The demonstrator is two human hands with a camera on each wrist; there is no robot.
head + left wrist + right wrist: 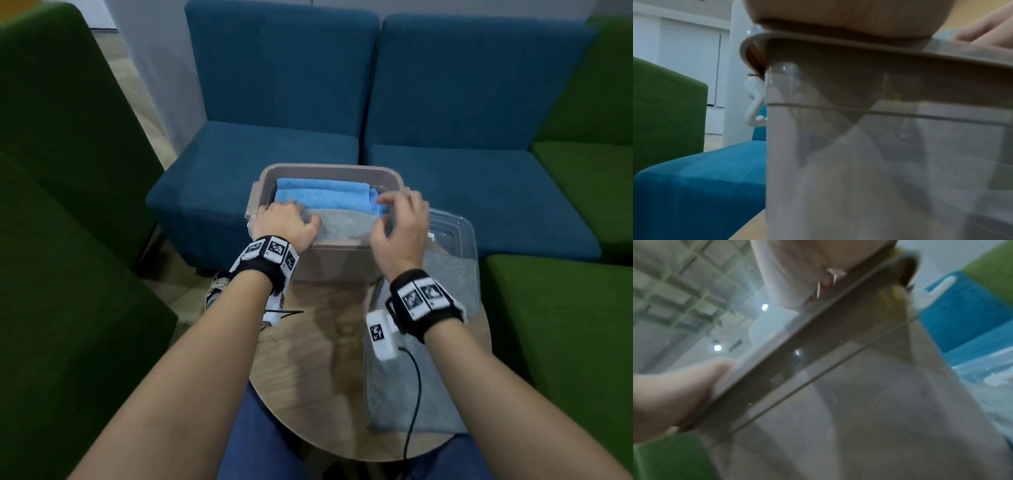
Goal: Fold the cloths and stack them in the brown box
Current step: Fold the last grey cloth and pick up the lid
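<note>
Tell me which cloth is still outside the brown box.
The grey cloth lying flat on the round table, partly under the clear lid. The blue cloth and the other grey cloth lie folded inside the brown box.

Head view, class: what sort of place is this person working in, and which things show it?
Probably a lounge or waiting area: blue armchairs and green armchairs ring a small round wooden table, where the brown box of folded cloths stands.

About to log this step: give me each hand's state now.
Left hand: curled on the folded grey terry cloth.
Right hand: open, holding nothing.
</note>
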